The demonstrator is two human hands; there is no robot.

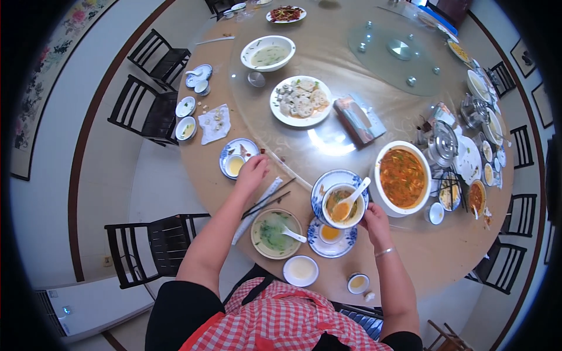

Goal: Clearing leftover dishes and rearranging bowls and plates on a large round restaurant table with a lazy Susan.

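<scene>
My right hand (377,224) grips the rim of a small bowl (328,219) of brown soup. A white spoon (351,199) leans in that bowl. The bowl is above or on a blue-patterned plate (321,186); I cannot tell if they touch. My left hand (254,171) is at the right rim of another blue-patterned plate (227,146), beside a cup of yellow liquid (235,165). Its fingers are drawn together, and what they hold, if anything, is hidden. Just below the soup bowl, a blue-patterned saucer (345,244) carries a cup of orange-yellow liquid (330,234).
Near me stand a bowl of green soup (272,234) with a spoon, a white bowl (301,271) and a small cup (357,284). A large red stew bowl (403,175), a tissue box (358,120) and a dumpling plate (300,101) are farther off. Dishes crowd the right side.
</scene>
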